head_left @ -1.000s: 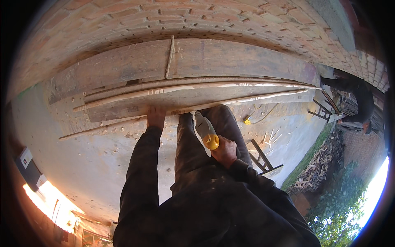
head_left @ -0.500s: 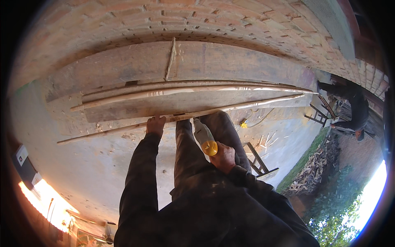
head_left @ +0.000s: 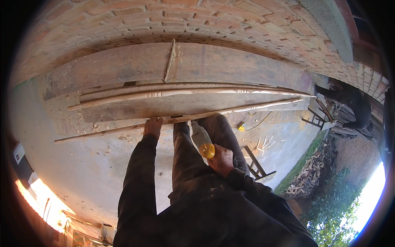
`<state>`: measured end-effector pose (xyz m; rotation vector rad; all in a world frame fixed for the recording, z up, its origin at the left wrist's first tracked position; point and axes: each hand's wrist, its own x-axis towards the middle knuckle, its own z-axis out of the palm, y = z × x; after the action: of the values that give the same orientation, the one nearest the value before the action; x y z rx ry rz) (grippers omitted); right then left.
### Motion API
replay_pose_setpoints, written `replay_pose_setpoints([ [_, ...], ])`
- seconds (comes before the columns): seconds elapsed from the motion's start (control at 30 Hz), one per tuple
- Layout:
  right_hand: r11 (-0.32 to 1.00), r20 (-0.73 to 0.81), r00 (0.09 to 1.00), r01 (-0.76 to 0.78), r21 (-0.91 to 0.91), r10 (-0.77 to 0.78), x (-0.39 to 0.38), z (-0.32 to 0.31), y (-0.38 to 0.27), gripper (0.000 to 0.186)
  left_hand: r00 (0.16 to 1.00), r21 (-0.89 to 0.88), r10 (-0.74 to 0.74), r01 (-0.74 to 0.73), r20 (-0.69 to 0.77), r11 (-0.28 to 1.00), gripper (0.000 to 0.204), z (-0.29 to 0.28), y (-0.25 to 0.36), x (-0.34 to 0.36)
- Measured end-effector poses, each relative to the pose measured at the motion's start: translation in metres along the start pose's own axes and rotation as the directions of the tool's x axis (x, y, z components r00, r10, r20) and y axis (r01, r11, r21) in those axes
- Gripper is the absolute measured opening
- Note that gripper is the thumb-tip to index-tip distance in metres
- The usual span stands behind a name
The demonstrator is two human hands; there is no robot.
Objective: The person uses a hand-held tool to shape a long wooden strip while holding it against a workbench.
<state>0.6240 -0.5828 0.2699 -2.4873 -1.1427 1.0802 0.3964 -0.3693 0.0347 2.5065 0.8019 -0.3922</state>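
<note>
My left hand (head_left: pixel 153 126) is closed around a long thin wooden pole (head_left: pixel 230 109), which lies slanting across in front of my knees. In my right hand (head_left: pixel 222 159) is a corded-looking, pistol-shaped power tool (head_left: pixel 200 138) with a grey-green body and a yellow rear end; its exact kind does not show clearly. The front of the tool points away from me, at the pole just right of my left hand. Whether its tip touches the wood, I cannot tell. Farther off, a second pale pole (head_left: pixel 164 94) lies lengthwise on boards.
Wide planks (head_left: pixel 119 64) lie along a brick wall (head_left: pixel 205 20); a short stick (head_left: pixel 170 59) rests across them. To the right are a yellow plug or socket (head_left: pixel 241 126) with a cable, wood offcuts (head_left: pixel 265 143), a small wooden stool (head_left: pixel 257 164) and another person (head_left: pixel 354 105), bending over.
The view has shifted slightly. My hands, the pole and the power tool keep nearly the same places relative to each other. The other person at right has bent or turned.
</note>
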Motion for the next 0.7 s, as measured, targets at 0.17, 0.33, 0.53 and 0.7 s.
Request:
replay_pose_setpoints([
  [0.17, 1.0, -0.011, 1.0, -0.007, -0.004, 0.006, 0.001, -0.006, -0.005, 0.026, 0.994, 0.127, -0.002, -0.012, 0.11, 0.992, 0.02, -0.002, 0.005, 0.004],
  [0.33, 1.0, -0.019, 1.0, 0.005, 0.014, -0.005, 0.004, -0.006, -0.004, 0.026, 0.994, 0.073, 0.029, -0.037, 0.109, 0.997, 0.035, 0.0, -0.002, 0.003],
  [0.53, 0.999, -0.003, 1.0, -0.014, 0.046, 0.014, 0.006, -0.006, -0.003, 0.025, 0.987, 0.08, 0.004, -0.017, 0.163, 0.997, 0.042, -0.007, 0.002, 0.005],
  [0.7, 0.999, 0.018, 1.0, -0.017, 0.035, 0.016, 0.005, -0.006, -0.004, 0.023, 0.996, 0.062, 0.002, -0.007, 0.084, 0.998, 0.054, -0.004, 0.001, 0.001],
])
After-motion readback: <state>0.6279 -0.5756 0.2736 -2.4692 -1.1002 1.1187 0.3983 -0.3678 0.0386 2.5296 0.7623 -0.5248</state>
